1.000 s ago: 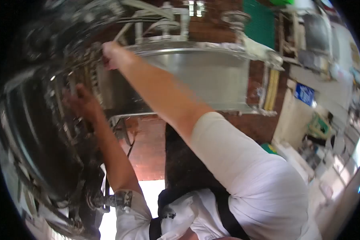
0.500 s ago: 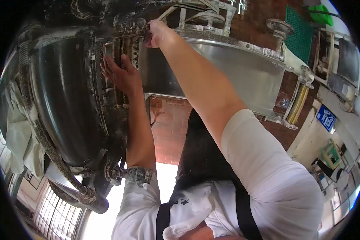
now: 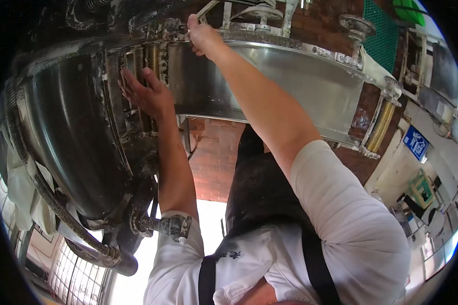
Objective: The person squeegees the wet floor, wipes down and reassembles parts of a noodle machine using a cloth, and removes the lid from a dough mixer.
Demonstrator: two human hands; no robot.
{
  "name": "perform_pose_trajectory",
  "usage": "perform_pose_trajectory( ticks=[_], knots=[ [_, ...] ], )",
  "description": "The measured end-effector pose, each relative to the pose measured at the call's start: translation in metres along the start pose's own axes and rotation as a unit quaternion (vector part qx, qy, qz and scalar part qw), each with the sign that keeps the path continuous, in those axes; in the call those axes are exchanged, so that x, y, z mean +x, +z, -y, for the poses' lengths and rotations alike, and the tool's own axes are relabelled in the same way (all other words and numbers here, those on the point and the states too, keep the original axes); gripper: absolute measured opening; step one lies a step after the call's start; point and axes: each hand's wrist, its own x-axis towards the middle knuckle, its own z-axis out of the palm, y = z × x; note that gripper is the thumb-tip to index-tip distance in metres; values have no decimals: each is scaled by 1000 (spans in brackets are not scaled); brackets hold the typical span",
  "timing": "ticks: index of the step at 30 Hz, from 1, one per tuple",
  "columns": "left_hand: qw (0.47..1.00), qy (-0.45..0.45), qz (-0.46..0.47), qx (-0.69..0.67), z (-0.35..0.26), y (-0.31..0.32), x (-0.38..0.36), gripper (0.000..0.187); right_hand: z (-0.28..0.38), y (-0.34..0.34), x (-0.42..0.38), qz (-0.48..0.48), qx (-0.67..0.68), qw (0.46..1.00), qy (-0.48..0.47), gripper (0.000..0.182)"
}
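My left hand (image 3: 148, 95) is open, its fingers stretched over the brass-coloured ridged rollers (image 3: 154, 63) beside the big dark drum (image 3: 68, 127). The thumb stands apart from the fingers. At the far rim of the shiny metal bed (image 3: 295, 84) is my right hand (image 3: 204, 39), thumb raised and fingers loosely bent, with nothing visible in its grasp. White-crusted metal fittings (image 3: 174, 31) lie just left of it.
A thick flour-dusted bar (image 3: 48, 195) curves along the drum's near side. A threaded screw with a knob (image 3: 174, 226) juts out near my left sleeve. Another ridged roller (image 3: 380, 127) closes the bed's right end, and handwheels (image 3: 359, 25) stand along its far side.
My right hand has shifted up, and its thumb has spread away from the fingers. My left hand stays over the rollers, fingers still stretched. The view has shifted slightly.
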Motion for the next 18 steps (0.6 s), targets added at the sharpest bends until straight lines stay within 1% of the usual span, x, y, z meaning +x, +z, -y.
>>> perform_pose_trajectory(
  ticks=[1, 4, 5, 6, 7, 8, 10, 11, 12, 13, 14, 15, 16, 17, 18],
  knots=[
    [1000, 6, -1, -2, 0, -1, -1, 71, 15, 3, -19, 23, 82, 994, 72, 39],
    [1000, 16, -4, -8, -2, -3, 3, 71, 3, 5, 14, 111, 186, 976, 5, 38],
    [1000, 17, -2, -8, -3, -5, 1, 71, -4, 5, 14, 91, 25, 991, -96, 40],
    [1000, 16, -6, 3, -4, -4, 2, 70, -10, 4, 14, 17, -63, 986, -156, 43],
    [1000, 16, -7, 13, -4, -4, 2, 69, -21, 2, 12, -61, -151, 964, -212, 45],
    [1000, 15, -4, 23, -2, -4, 0, 69, -25, -4, -1, -139, -237, 926, -259, 49],
    [999, 19, 15, 42, 7, -4, 2, 72, -35, -33, -40, -64, -144, 961, -229, 51],
    [998, 21, 31, 43, 17, -2, 2, 74, -41, -57, -70, -59, -134, 952, -267, 48],
    [964, 183, -6, 193, 74, 11, 11, 74, -54, -87, -98, -84, -117, 949, -282, 42],
    [967, 177, -8, 184, 73, 17, 6, 73, -66, -124, -127, -110, -102, 943, -297, 37],
    [970, 171, -10, 175, 72, 22, 1, 73, -74, -173, -159, -163, -116, 934, -296, 35],
    [993, 80, 22, 85, 42, 13, 1, 73, -83, -223, -203, -226, -47, 945, -231, 34],
    [999, -15, 36, -3, 11, 2, 0, 73, -114, -278, -222, -363, -94, 872, -313, 33],
    [999, -25, 27, -24, 2, 1, 0, 75, -142, -345, -247, -463, -210, 827, -240, 26],
    [999, -13, 30, -13, 1, 3, 2, 75, -142, -400, -290, -486, -290, 789, -238, 28]
  ],
)
